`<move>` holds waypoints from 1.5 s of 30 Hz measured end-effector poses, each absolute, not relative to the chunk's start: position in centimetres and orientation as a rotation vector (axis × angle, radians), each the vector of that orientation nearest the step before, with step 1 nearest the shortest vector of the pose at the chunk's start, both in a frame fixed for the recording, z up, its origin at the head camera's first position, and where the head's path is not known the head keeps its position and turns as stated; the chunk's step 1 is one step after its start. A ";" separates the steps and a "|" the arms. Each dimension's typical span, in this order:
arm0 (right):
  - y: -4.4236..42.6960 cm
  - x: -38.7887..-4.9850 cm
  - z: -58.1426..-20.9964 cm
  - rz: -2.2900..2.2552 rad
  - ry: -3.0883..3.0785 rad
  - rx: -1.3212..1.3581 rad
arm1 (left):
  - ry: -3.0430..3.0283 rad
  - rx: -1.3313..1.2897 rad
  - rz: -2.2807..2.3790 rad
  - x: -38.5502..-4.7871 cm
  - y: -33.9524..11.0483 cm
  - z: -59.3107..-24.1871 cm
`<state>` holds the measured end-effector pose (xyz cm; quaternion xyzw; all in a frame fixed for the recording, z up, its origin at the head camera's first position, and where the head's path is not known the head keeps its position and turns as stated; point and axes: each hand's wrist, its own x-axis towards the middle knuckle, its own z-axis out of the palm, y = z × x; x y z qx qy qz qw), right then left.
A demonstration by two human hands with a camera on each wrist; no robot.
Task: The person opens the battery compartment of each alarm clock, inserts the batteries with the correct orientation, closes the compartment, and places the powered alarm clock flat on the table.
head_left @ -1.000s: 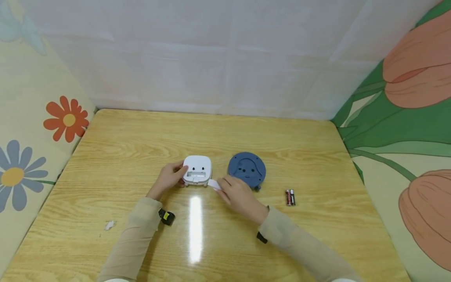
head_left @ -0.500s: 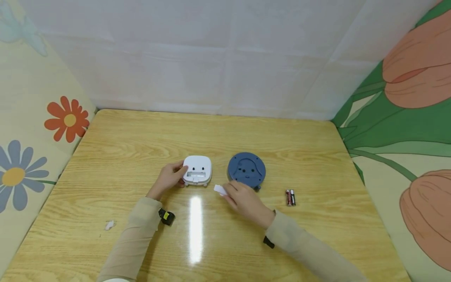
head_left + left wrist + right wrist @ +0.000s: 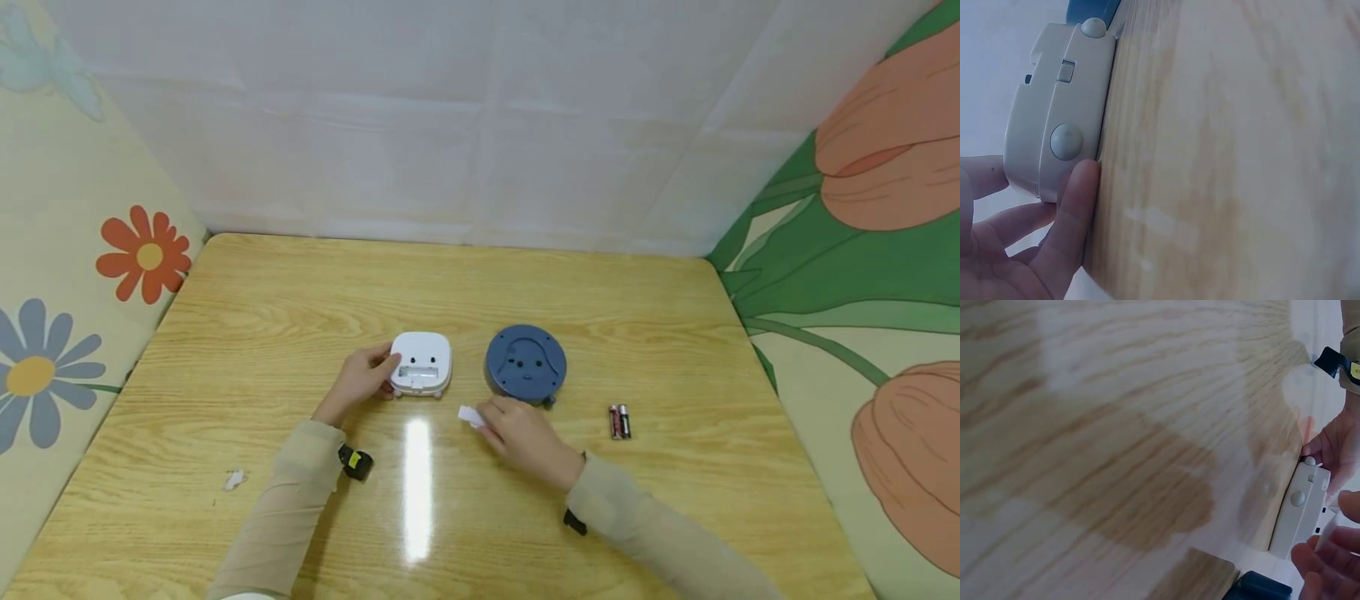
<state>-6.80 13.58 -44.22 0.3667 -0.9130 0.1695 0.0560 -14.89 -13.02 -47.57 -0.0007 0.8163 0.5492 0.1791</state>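
Note:
A white rounded-square clock-like device (image 3: 422,346) lies on the table, its uncovered battery compartment facing up. My left hand (image 3: 358,382) grips its left edge. In the left wrist view, fingers (image 3: 1072,206) press the side of the device (image 3: 1041,125), close to one of its round feet (image 3: 1066,141). My right hand (image 3: 525,433) pinches a small flat white battery cover (image 3: 470,415), held apart from the device at its front right. Part of that cover is hidden by the fingers. Just behind the right hand lies a round dark blue device (image 3: 527,362), back up.
Two small batteries (image 3: 619,422) lie side by side on the wooden table (image 3: 600,308), to the right. A scrap of white paper (image 3: 235,479) sits at the front left. A white cloth (image 3: 465,125) hangs behind the table; flowered panels flank it.
My right hand has drawn the battery cover away from the white device's front right corner, rightward and toward me. My left hand stays in place on the device.

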 end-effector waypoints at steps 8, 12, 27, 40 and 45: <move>13.5 -6.8 -44.7 0.321 -2.874 1.185 | 2.295 0.014 1.571 -14.8 -13.0 -47.6; 13.5 -6.7 -45.2 0.264 -2.897 1.226 | 2.294 0.000 1.570 -14.7 -12.9 -47.6; 13.2 -6.2 -45.6 0.105 -2.900 1.275 | 2.298 -0.027 1.554 -14.9 -13.0 -47.5; 13.0 -6.1 -45.4 0.087 -2.921 1.277 | 2.293 -0.023 1.549 -14.7 -13.0 -47.4; 13.0 -6.2 -45.4 0.084 -2.903 1.279 | 2.291 -0.022 1.555 -14.7 -13.0 -47.3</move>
